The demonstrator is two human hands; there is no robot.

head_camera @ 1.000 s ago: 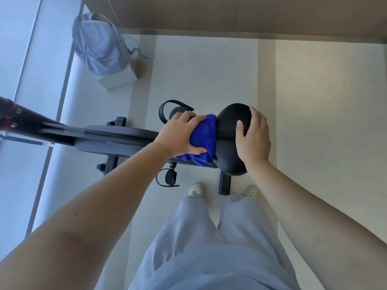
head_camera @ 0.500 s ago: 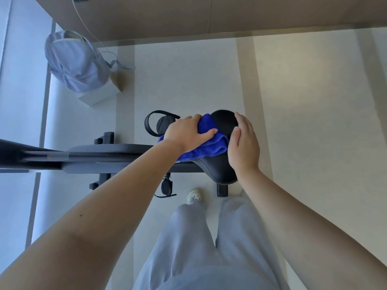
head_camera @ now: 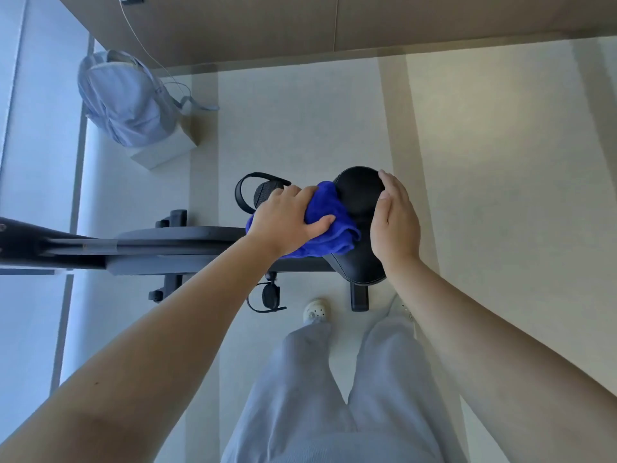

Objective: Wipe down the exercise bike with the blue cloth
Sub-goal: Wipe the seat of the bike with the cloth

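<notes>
The exercise bike [head_camera: 173,243] stands below me, its dark frame running left from a black saddle [head_camera: 359,195]. My left hand [head_camera: 287,218] grips the bunched blue cloth [head_camera: 330,228] and presses it on the left part of the saddle. My right hand [head_camera: 395,218] lies along the saddle's right side with its fingers nearly straight, steadying it. A strapped pedal [head_camera: 263,193] shows beyond my left hand, and another pedal [head_camera: 268,295] hangs on the near side.
A pale blue backpack [head_camera: 123,98] sits on a small white box [head_camera: 163,152] at the back left, by the window. A tan wall [head_camera: 300,25] runs along the far side. My legs and white shoes [head_camera: 315,310] stand just behind the saddle.
My left hand has worked the cloth across the saddle, first toward its far end and then back to the left. The right hand stays on the saddle's right edge. My view has shifted slightly.
</notes>
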